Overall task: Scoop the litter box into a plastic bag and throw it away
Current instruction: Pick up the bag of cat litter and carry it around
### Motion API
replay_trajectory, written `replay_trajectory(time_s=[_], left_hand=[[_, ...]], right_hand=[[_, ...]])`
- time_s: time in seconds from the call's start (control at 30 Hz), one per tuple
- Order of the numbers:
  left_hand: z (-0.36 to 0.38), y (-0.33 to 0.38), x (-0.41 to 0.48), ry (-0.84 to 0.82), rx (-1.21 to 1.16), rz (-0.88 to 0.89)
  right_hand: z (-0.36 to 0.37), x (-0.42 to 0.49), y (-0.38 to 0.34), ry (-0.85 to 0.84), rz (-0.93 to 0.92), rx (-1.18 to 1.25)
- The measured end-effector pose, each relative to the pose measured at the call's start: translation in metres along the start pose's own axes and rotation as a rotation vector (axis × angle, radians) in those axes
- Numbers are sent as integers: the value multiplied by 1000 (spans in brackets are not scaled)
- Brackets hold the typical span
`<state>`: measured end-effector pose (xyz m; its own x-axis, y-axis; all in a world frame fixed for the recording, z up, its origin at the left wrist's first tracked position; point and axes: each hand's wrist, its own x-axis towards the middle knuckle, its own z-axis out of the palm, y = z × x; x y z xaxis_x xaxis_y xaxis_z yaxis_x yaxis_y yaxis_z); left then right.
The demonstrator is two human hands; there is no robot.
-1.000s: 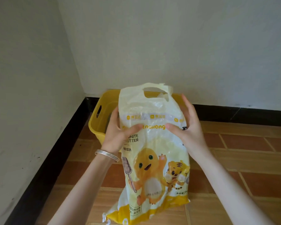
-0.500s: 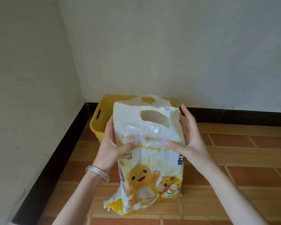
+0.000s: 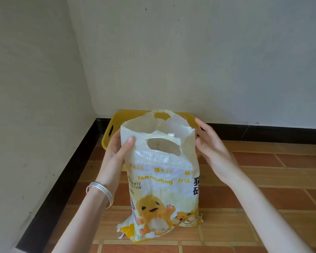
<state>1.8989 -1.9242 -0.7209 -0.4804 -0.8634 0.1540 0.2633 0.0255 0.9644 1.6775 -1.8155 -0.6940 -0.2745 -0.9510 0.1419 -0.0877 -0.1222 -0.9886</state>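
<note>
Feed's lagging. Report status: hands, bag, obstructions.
Left hand grips top edge of litter bag; right hand open beside it. Bag upright on floor, mouth open. Litter box behind, nothing blocking.

The litter bag was thin plastic film, glossy and crinkled, its printed front catching the light in wrinkled patches. Its bottom corner looked frayed into thread-like bits. The litter box was smooth yellow plastic with a dull sheen. The floor was tile, mostly matt, with finely patterned tan bands between plain reddish-brown ones. The walls were matt painted plaster, scuffed and speckled low down. The skirting looked black and smooth. The bangles were polished silver-coloured metal.
</note>
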Motion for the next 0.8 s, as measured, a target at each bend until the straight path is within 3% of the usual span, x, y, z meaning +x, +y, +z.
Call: replay_trajectory(time_s=[0.33,0.6,0.8], left_hand=[[12,0,18,287,83,7],[-1,5,23,403,100,55],[1,17,26,372,113,98]], right_hand=[[23,26,1,47,58,-64],[4,26,-6,342,-66,-82],[-10,27,-16,453,-262,-479]])
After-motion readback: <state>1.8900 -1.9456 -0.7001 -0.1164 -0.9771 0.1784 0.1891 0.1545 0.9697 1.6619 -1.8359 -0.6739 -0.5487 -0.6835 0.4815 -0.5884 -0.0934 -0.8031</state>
